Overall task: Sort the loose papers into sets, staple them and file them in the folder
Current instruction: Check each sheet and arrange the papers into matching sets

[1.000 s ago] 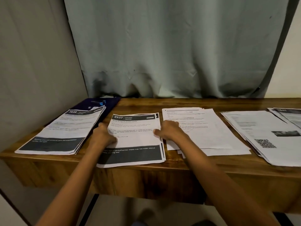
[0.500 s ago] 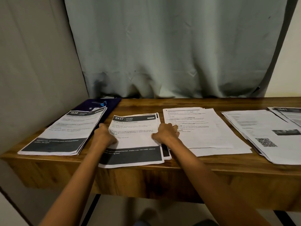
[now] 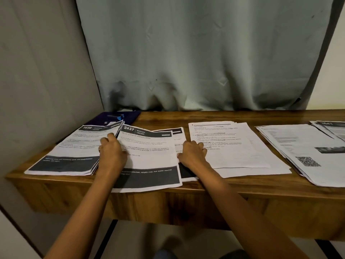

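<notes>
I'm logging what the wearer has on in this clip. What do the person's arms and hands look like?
The left forearm and right forearm are bare down to the frame's lower edge, with no sleeve, watch or bracelet in view. The left hand has what looks like a thin ring on one finger. The right hand shows no jewellery. Neither hand is gloved.

1. "3638" is printed in white numerals in the dark header of the left stack's top sheet (image 3: 74,146).
2. "2437" and "KITCHEN" are printed in the dark header of the middle sheet (image 3: 149,159).
3. On the same sheet, 1 body line is read in part as "is fully brewed with no visible dry clumps".
4. In its dark footer band (image 3: 149,177), "empty cup, hot water source" is shown in white.
5. A QR code (image 3: 307,161) is printed on the right stack's top sheet (image 3: 283,146). Its text, like that of the remaining sheets, is too small to be read.
</notes>
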Demonstrator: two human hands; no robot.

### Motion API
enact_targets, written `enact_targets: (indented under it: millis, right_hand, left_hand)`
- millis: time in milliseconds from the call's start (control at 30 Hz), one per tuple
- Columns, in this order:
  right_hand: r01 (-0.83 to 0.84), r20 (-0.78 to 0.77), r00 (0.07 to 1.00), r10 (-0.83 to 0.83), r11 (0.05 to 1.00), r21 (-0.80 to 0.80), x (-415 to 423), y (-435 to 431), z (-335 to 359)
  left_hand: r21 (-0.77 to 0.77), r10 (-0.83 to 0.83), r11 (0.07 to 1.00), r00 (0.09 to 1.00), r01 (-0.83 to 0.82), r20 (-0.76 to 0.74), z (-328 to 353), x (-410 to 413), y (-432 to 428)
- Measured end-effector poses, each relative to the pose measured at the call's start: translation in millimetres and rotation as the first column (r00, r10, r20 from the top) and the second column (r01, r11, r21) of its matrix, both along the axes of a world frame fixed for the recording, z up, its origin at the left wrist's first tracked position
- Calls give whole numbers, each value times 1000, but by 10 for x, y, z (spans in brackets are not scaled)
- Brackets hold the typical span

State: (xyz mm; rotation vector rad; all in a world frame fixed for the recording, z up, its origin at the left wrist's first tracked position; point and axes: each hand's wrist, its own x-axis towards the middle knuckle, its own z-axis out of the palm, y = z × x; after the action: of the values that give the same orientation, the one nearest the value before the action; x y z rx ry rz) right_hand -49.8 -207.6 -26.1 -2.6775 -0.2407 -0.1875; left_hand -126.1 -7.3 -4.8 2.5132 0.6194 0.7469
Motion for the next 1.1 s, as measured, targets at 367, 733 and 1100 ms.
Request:
enact_targets:
  millis: [367,733,1100]
  right_hand:
    - [150,-223,967,-124,983,102,129,5,132]
    - [23,-209,977,50,942,336,78,-263,223]
    - [-91,32,996,88,847,523,-455,-610,-10]
  left_hand:
    - [-16,-567,706,551,708,-613,-174,-206,-521]
    - [-38,-707,675,631,737,-321,-179,-187,-429]
    - [148,-701,647,659,748,-271,-179,-208,-449]
